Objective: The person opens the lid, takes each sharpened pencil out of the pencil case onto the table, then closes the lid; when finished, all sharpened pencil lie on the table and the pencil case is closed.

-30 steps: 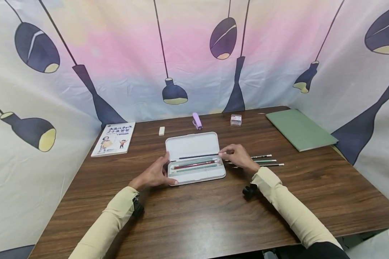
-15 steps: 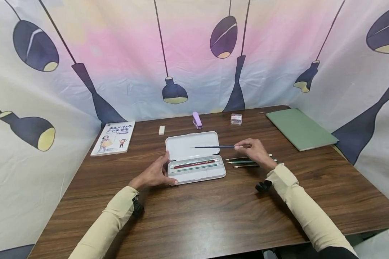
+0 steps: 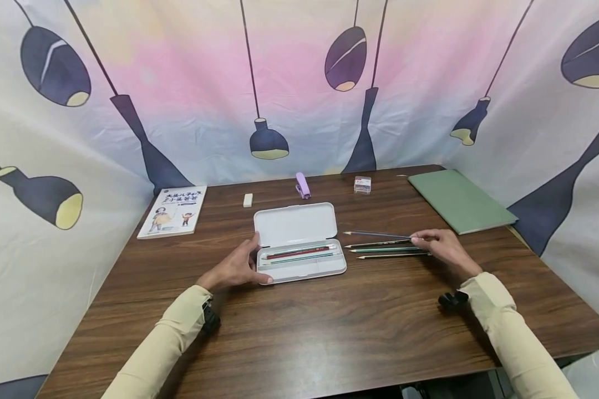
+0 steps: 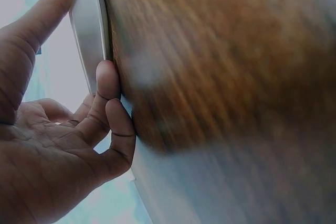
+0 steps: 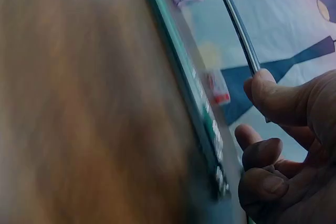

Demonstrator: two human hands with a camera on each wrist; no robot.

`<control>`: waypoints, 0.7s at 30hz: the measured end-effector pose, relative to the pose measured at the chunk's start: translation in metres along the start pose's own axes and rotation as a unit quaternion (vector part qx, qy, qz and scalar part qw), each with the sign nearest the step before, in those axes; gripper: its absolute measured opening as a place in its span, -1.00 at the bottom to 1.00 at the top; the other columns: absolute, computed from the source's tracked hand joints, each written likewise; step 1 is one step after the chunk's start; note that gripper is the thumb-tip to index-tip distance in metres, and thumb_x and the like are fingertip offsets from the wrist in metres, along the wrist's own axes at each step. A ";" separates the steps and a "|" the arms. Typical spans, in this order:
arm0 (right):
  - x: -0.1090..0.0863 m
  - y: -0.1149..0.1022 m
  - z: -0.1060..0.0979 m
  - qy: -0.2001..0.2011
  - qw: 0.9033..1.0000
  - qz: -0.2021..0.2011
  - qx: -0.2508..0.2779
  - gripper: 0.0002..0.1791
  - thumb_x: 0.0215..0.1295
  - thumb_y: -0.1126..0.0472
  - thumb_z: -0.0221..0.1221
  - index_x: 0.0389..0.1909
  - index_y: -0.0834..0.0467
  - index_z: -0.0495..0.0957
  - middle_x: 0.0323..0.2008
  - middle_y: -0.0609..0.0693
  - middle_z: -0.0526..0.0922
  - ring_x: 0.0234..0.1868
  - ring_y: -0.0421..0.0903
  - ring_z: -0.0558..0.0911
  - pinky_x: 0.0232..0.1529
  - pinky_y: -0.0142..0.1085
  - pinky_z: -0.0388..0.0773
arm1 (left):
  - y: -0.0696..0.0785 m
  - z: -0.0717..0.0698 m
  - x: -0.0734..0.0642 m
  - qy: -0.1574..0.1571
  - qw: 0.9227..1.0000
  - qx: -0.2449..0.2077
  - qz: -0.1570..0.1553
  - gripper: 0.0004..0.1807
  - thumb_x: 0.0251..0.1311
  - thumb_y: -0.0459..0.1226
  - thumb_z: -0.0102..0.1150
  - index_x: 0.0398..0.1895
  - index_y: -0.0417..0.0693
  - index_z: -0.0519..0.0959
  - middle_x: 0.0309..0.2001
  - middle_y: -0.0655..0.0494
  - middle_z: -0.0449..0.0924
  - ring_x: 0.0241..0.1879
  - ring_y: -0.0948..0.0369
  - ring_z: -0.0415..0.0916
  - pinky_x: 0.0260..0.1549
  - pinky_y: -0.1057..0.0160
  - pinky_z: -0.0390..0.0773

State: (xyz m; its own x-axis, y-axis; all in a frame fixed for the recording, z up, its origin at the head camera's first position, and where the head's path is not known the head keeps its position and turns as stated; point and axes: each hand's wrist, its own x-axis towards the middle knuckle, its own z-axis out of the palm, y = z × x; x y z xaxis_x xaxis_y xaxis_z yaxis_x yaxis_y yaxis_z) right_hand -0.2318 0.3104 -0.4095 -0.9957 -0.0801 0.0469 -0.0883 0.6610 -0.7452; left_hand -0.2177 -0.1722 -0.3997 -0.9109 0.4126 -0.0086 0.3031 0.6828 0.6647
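Note:
A white pencil case (image 3: 295, 224) lies with its lid back; a red pencil (image 3: 299, 252) and several greenish ones are in its tray. My left hand (image 3: 233, 267) grips the case's left end, and in the left wrist view the thumb (image 4: 44, 14) lies along its edge. Between thumb and fingertips my right hand (image 3: 441, 247) pinches the rear end of a dark blue pencil (image 3: 376, 234). That pencil (image 5: 239, 24) is above the table in the right wrist view. Just below it in the head view lie a black pencil (image 3: 374, 244), a green pencil (image 3: 384, 250) and another dark pencil (image 3: 391, 256).
Behind the case are a white eraser (image 3: 248, 200), a purple stapler (image 3: 302, 185) and a small clear box (image 3: 362, 185). A picture-covered book (image 3: 173, 211) lies at left, a green folder (image 3: 461, 200) at right. A printed cloth (image 3: 194, 83) hangs behind the table.
My right hand has lifted the dark blue pencil out of the case and carried it right, over beside the pencils on the table. The left hand stays on the case.

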 end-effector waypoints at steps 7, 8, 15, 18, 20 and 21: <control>-0.015 0.019 -0.017 -0.020 1.000 0.005 -0.017 -0.49 0.20 -0.13 0.11 -0.06 0.22 0.57 0.02 0.25 0.48 0.05 0.16 0.39 -0.05 -0.02 0.31 | 0.001 0.000 0.001 -0.008 1.000 0.008 -0.001 0.34 -0.30 -0.04 0.49 0.41 -0.21 -0.29 0.00 -0.11 0.24 -0.39 0.21 0.34 -0.44 0.29 0.39; -0.016 0.021 -0.019 -0.023 1.000 -0.001 -0.021 -0.50 0.21 -0.11 0.11 -0.06 0.23 0.57 0.01 0.25 0.48 0.05 0.17 0.40 -0.06 -0.02 0.32 | 0.001 0.000 0.001 -0.007 1.000 0.008 -0.003 0.35 -0.30 -0.04 0.49 0.41 -0.21 -0.29 0.00 -0.11 0.24 -0.39 0.21 0.34 -0.44 0.29 0.39; -0.021 0.029 -0.020 -0.013 0.997 -0.060 -0.050 -0.67 0.17 0.00 0.19 -0.22 0.17 0.65 -0.11 0.18 0.53 -0.07 0.11 0.45 -0.18 -0.07 0.39 | 0.001 -0.001 0.001 -0.006 1.000 0.009 -0.017 0.35 -0.32 -0.03 0.50 0.42 -0.16 -0.28 0.01 -0.09 0.23 -0.38 0.20 0.34 -0.43 0.29 0.39; -0.021 0.033 -0.016 -0.007 0.996 -0.069 -0.057 -0.73 0.13 0.03 0.24 -0.28 0.15 0.66 -0.14 0.15 0.52 -0.08 0.10 0.44 -0.16 -0.04 0.39 | 0.000 0.000 0.000 -0.009 1.000 0.012 -0.018 0.35 -0.33 -0.02 0.50 0.42 -0.17 -0.27 0.02 -0.10 0.23 -0.36 0.19 0.34 -0.42 0.30 0.38; -0.020 0.033 -0.013 -0.002 0.995 -0.074 -0.061 -0.75 0.11 0.06 0.26 -0.30 0.16 0.67 -0.16 0.15 0.53 -0.08 0.10 0.44 -0.16 -0.03 0.38 | 0.000 -0.001 -0.001 -0.008 1.000 0.013 -0.016 0.35 -0.33 -0.02 0.50 0.42 -0.18 -0.26 0.02 -0.11 0.23 -0.36 0.19 0.33 -0.42 0.30 0.38; -0.020 0.033 -0.012 0.002 0.995 -0.075 -0.063 -0.75 0.10 0.06 0.27 -0.30 0.16 0.67 -0.16 0.15 0.53 -0.08 0.11 0.44 -0.15 -0.02 0.38 | 0.000 -0.001 -0.001 -0.007 1.000 0.014 -0.013 0.35 -0.33 -0.02 0.50 0.41 -0.19 -0.26 0.01 -0.11 0.23 -0.36 0.19 0.33 -0.43 0.31 0.38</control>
State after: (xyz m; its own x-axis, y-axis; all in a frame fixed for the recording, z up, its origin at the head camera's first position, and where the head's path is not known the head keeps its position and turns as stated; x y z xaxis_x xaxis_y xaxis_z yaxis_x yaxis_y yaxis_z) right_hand -0.2153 0.3433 -0.4271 -0.9712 -0.1820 0.1534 -0.2380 0.7308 -0.6397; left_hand -0.2166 -0.1733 -0.3990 -0.9148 0.4024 -0.0359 0.2869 0.7097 0.6434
